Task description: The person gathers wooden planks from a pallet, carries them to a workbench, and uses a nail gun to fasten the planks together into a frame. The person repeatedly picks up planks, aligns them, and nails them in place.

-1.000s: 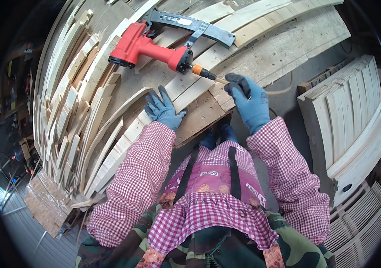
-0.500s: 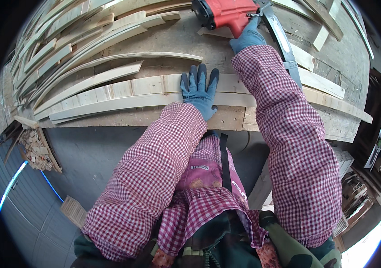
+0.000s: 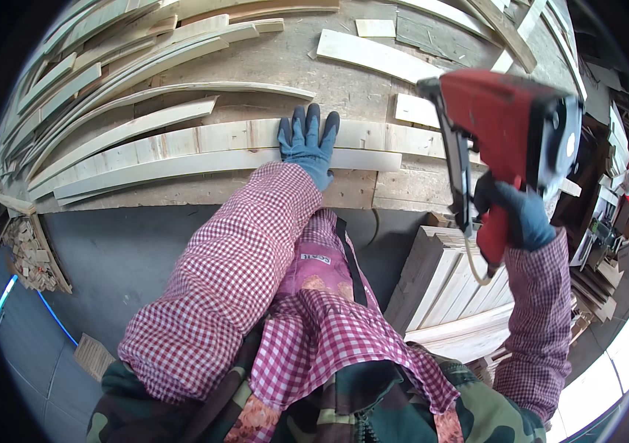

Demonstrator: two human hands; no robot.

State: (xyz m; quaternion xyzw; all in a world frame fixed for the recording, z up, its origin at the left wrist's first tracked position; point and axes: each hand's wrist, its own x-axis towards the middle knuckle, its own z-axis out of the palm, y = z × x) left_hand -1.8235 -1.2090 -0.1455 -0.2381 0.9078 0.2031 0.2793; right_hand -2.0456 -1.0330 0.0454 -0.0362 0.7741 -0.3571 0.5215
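Observation:
My left hand (image 3: 308, 149), in a blue-grey glove with dark fingertips, lies flat with its fingers stretched out. It presses on two long pale wooden strips lying side by side along the bench's near edge: a wider board (image 3: 204, 137) and a thinner strip (image 3: 204, 161) nearer to me. Over at the right, my gloved right hand (image 3: 527, 215) is closed round the handle of a red nail gun (image 3: 485, 111). The gun is raised off the boards, its black magazine on the left side and a pale hose hanging below. Its body covers the wider board's right end.
Many loose wooden strips (image 3: 137, 70) pile up on the bench (image 3: 292, 74) at the far left. A wide short board (image 3: 373, 55) and further slats lie beyond. Stacked boards (image 3: 440, 280) stand below the bench at the right. Offcuts (image 3: 30, 255) fill a container at the left.
My right hand has swung the nail gun from the far middle of the bench to the near right, turning it around. My left hand stays flat on the strips.

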